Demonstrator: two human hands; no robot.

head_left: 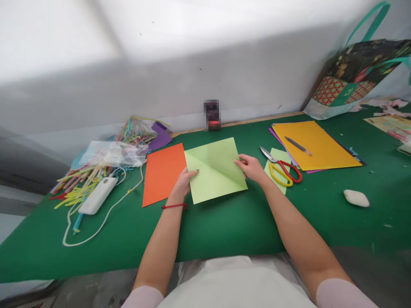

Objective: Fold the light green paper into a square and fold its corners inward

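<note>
1. Head view: a light green sheet (pixel 215 173) is right between the two hands, over the green table (pixel 224 231). Everything else is placed from this sheet.
2. The left hand (pixel 182 184) holds the sheet's left edge. Its thumb lies flat on top, and most of its fingers are hidden underneath.
3. The right hand (pixel 252 168) holds the sheet's right edge in a small pinch, with thumb and finger close together.
4. Both hands touch the sheet, so neither one is nearer. The right hand's grip is a bit farther from the person than the left one's.
5. The sheet looks nearly square, so you can't tell which side is longer. It turns a little, with its right end farther away. A soft bend runs across it.
6. Left of the sheet is an orange sheet (pixel 163 175). The green sheet's left edge covers a bit of it from this view.
7. Right of the sheet, past the right hand, scissors (pixel 273 159) lie on a small green paper (pixel 281 155).
</note>
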